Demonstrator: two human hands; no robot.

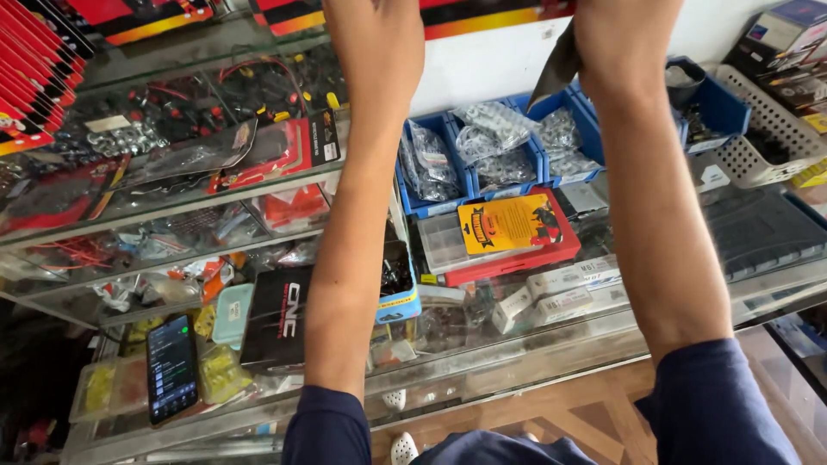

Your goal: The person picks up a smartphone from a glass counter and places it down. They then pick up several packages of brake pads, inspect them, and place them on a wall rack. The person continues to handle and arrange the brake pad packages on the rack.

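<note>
Dark and thin, a flat pointed piece (556,69) hangs from the right hand (622,39), whose fingers close on it at the top edge of view. The left hand (375,39) is raised beside it; whether it is open or closed cannot be told. Below the piece sit blue bins (448,185) of bagged metal parts on the glass desk (517,353), a smartphone (170,368) well left of the bins

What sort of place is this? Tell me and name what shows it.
Probably a small spare-parts or hardware shop. A glass display counter holds packaged goods, blue bins hold bagged small metal parts, and red carded packs hang in rows at upper left.
</note>
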